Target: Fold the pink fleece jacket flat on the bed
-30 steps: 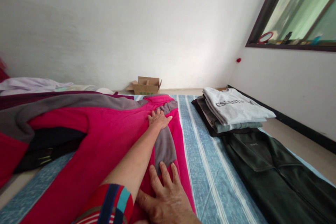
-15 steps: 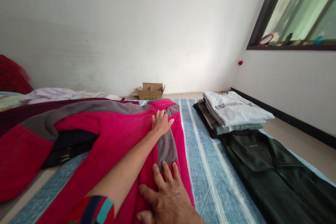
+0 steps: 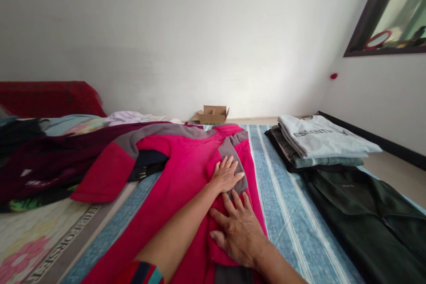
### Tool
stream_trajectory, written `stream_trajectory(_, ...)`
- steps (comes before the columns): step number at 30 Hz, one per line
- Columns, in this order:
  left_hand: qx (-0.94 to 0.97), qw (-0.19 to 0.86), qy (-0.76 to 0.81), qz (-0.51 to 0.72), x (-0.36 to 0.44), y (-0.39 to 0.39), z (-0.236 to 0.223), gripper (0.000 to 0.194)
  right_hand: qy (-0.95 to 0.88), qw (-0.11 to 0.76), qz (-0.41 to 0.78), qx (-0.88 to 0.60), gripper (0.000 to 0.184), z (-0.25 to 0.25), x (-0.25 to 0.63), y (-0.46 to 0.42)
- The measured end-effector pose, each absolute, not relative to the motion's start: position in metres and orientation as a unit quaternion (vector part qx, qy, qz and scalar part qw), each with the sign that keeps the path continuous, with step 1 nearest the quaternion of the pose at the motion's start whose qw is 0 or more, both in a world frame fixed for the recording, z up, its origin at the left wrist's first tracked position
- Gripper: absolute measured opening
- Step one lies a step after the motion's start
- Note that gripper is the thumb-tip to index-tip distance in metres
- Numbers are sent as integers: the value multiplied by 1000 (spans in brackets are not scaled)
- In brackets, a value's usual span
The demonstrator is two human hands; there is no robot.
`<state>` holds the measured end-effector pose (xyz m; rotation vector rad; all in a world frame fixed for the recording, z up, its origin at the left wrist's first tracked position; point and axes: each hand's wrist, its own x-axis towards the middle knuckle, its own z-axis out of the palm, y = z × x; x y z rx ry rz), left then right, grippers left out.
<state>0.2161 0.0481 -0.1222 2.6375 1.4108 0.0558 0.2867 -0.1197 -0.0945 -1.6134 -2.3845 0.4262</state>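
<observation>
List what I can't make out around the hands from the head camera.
All in the head view:
- Pink jacket: the patch under the left hand and right hand is hidden by them; its lower end is cut off by the bottom edge.
- Dark cloth: mostly hidden by the jacket.
- Windowsill items: too small, cut off by the right edge.

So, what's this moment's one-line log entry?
Left hand: flat on pink fleece jacket | Right hand: flat on same jacket | Nearby: folded grey T-shirt

**Blue-striped bedding (image 3: 279, 213) spread low across the floor.**
Lying on it: a crimson-and-grey fleece jacket (image 3: 186, 177), centre; a stack of folded T-shirts (image 3: 319, 137) and a dark green jacket (image 3: 359, 222), right.
</observation>
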Motion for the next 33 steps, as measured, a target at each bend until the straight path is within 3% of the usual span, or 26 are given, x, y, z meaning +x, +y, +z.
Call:
stream_trajectory(27,877,64,475,27,218,41,-118,70,-805,131,167,-554,63,-100,275,-150)
stream_trajectory(33,823,34,565,51,213,33,-108,88,-807,138,160,-552,62,-97,276,-152)
